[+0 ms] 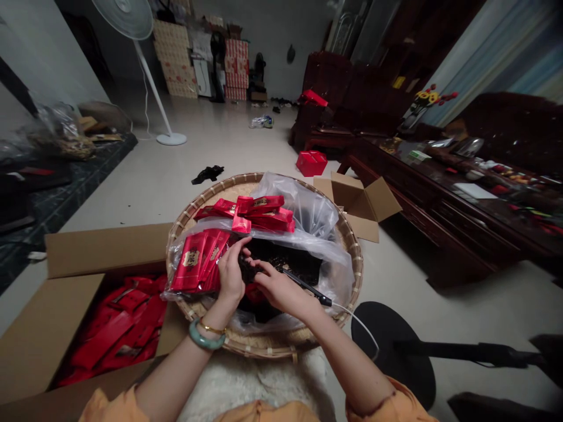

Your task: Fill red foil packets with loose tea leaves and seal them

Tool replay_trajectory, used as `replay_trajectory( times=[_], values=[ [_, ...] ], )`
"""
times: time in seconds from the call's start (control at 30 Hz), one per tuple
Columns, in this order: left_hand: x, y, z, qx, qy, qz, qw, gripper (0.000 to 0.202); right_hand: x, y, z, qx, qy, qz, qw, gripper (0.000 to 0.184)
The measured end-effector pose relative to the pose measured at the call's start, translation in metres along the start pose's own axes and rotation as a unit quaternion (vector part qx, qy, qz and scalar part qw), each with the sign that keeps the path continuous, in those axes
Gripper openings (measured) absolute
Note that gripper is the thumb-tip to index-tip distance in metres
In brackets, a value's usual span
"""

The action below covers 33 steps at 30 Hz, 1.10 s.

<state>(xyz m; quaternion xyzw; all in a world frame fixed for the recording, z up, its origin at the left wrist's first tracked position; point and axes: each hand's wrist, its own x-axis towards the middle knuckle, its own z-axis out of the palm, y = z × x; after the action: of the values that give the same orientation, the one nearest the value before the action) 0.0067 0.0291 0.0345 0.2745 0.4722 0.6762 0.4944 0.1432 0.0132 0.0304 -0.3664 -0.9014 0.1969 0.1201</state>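
Observation:
A round woven basket (352,246) rests on my lap, lined with a clear plastic bag (308,211) that holds dark loose tea (299,264). Red packets (259,214) lie stacked at the far side, and more red packets (197,261) stand at the left. My left hand (231,275) is closed beside that left stack, fingers pinched on a small dark thing at the tea pile. My right hand (277,287) meets it, fingers curled over the tea. A thin black tool with a white cord (308,287) lies across the right wrist.
An open cardboard box (65,305) full of red packets (118,328) sits at my left. A smaller empty carton (356,199) lies beyond the basket. A dark wooden table (461,199) runs along the right, a standing fan (145,70) at the back left, a black stand base (387,346) at the right.

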Motion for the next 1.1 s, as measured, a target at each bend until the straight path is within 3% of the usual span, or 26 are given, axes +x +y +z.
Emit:
replay_trajectory(
  times=[0.27,0.47,0.63,0.73,0.93,1.1],
  values=[
    [0.004,-0.013,-0.006,0.126,-0.015,0.093,0.988,0.038,0.001,0.0,-0.001,0.092,0.013,-0.034,0.995,0.015],
    [0.004,-0.008,-0.007,0.182,-0.036,0.098,0.978,0.034,0.0,0.001,-0.001,0.151,0.037,-0.026,0.987,0.014],
    [0.005,0.009,0.001,0.178,-0.068,0.133,0.972,0.034,0.008,0.0,-0.003,0.168,0.088,-0.008,0.982,0.013],
    [0.007,0.014,0.003,0.163,-0.083,0.122,0.975,0.042,0.011,0.0,0.001,0.173,0.102,0.002,0.98,0.013],
    [0.008,0.007,-0.003,0.06,-0.092,0.054,0.992,0.061,0.01,0.003,0.01,0.203,0.116,0.021,0.972,0.012],
    [0.005,0.006,-0.004,0.036,-0.103,0.083,0.991,0.053,0.011,0.003,0.009,0.199,0.129,0.026,0.971,0.012]
  ],
)
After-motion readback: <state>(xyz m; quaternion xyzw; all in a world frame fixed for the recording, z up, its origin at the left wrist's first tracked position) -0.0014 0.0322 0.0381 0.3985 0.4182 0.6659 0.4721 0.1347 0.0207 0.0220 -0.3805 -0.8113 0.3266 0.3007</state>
